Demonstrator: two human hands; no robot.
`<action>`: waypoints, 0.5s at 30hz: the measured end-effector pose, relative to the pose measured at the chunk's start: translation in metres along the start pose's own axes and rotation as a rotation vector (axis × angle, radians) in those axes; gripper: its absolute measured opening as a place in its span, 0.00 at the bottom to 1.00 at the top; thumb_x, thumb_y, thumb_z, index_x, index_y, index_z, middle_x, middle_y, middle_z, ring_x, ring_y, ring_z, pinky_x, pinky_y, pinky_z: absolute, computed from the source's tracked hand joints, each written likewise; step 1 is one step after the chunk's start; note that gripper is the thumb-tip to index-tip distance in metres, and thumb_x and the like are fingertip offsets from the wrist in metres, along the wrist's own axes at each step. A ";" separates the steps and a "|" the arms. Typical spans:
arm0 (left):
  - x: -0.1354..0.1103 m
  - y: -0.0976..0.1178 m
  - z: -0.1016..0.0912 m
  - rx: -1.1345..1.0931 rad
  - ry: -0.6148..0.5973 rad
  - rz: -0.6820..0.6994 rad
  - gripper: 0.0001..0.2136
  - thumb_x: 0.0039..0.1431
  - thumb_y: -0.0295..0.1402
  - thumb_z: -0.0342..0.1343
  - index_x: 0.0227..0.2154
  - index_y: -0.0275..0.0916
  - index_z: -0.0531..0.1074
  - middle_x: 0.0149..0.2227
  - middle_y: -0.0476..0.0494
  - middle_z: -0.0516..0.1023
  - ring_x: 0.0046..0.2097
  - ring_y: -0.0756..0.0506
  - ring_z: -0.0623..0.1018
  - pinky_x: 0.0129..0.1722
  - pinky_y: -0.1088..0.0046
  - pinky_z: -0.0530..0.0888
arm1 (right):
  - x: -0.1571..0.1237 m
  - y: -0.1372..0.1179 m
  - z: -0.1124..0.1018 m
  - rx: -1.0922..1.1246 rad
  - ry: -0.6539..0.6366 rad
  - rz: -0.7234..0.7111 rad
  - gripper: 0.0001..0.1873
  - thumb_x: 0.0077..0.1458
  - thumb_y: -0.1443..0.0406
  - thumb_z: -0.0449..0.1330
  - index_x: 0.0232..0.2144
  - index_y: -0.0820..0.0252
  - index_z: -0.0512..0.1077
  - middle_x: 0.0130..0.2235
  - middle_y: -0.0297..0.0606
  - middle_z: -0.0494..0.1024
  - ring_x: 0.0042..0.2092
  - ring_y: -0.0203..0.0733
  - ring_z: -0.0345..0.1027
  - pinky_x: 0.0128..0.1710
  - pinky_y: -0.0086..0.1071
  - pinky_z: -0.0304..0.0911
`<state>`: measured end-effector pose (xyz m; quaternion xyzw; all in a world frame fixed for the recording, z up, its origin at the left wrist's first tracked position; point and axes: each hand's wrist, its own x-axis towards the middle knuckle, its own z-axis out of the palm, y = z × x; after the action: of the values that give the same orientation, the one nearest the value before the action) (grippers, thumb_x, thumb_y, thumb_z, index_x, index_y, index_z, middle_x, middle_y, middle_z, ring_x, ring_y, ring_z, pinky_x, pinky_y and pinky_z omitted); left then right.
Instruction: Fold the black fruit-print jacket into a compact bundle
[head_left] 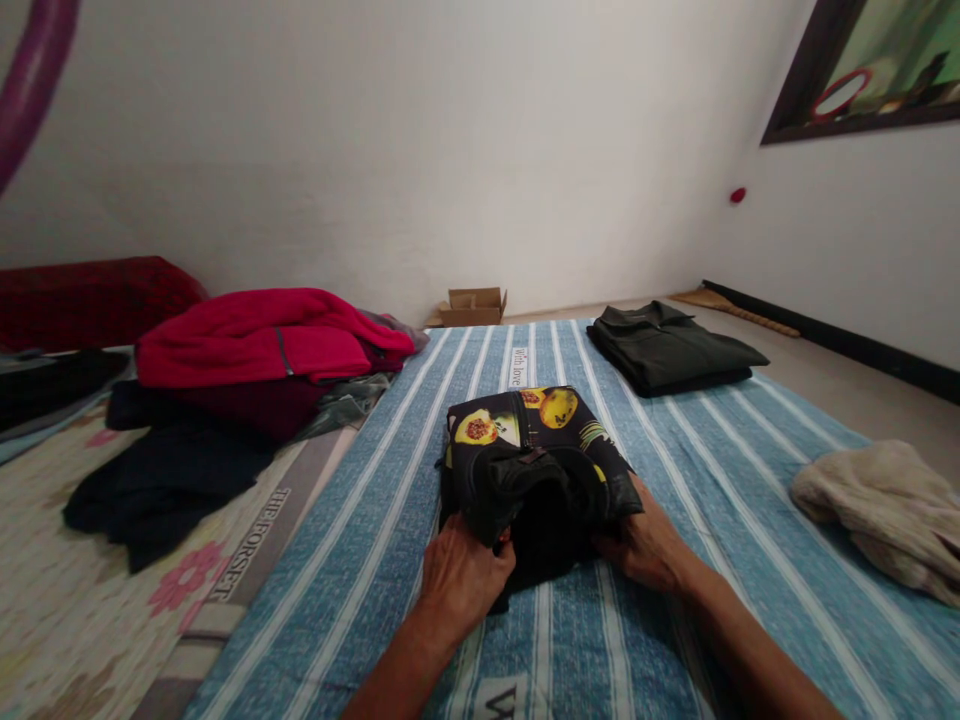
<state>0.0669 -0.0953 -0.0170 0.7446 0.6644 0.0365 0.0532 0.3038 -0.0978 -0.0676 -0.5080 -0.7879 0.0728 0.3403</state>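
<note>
A black garment with a yellow fruit print lies folded into a small bundle on the blue striped sheet. My left hand grips the bundle's near left edge, fingers curled into the dark cloth. My right hand holds the near right corner, fingers tucked under the fabric. Both hands touch the garment close to me.
A dark green folded shirt lies at the far right of the sheet. A pile of red and dark clothes sits at the left. A beige cloth lies at the right. A cardboard box stands by the wall.
</note>
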 end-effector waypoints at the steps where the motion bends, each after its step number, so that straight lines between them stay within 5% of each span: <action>1: 0.001 0.002 0.000 0.042 -0.017 0.010 0.14 0.55 0.33 0.49 0.42 0.37 0.74 0.42 0.36 0.77 0.46 0.39 0.75 0.44 0.65 0.70 | 0.000 -0.002 0.000 -0.008 0.003 0.010 0.35 0.43 0.67 0.56 0.56 0.62 0.56 0.53 0.47 0.66 0.54 0.53 0.58 0.55 0.49 0.55; 5: 0.007 0.007 -0.009 0.098 -0.076 0.026 0.13 0.55 0.30 0.48 0.38 0.40 0.75 0.38 0.39 0.79 0.42 0.40 0.77 0.43 0.66 0.70 | -0.001 -0.009 0.009 -0.057 0.091 0.040 0.33 0.42 0.72 0.53 0.54 0.64 0.58 0.50 0.47 0.67 0.53 0.52 0.60 0.51 0.46 0.59; 9: 0.012 0.013 -0.020 0.052 -0.004 -0.038 0.12 0.56 0.31 0.47 0.38 0.42 0.75 0.38 0.42 0.79 0.42 0.41 0.77 0.43 0.68 0.70 | -0.002 -0.015 0.019 -0.147 0.183 0.025 0.36 0.43 0.72 0.52 0.58 0.65 0.54 0.55 0.50 0.62 0.56 0.54 0.55 0.54 0.47 0.57; 15: 0.014 0.017 -0.007 -0.136 -0.068 0.054 0.14 0.54 0.29 0.49 0.42 0.41 0.73 0.43 0.43 0.78 0.47 0.43 0.75 0.50 0.71 0.66 | -0.003 -0.023 0.024 -0.319 0.179 -0.001 0.33 0.51 0.74 0.49 0.60 0.62 0.52 0.56 0.47 0.64 0.58 0.52 0.54 0.54 0.47 0.58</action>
<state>0.0845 -0.0831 -0.0084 0.7578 0.6377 0.0576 0.1254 0.2726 -0.1054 -0.0771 -0.5597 -0.7563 -0.0984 0.3241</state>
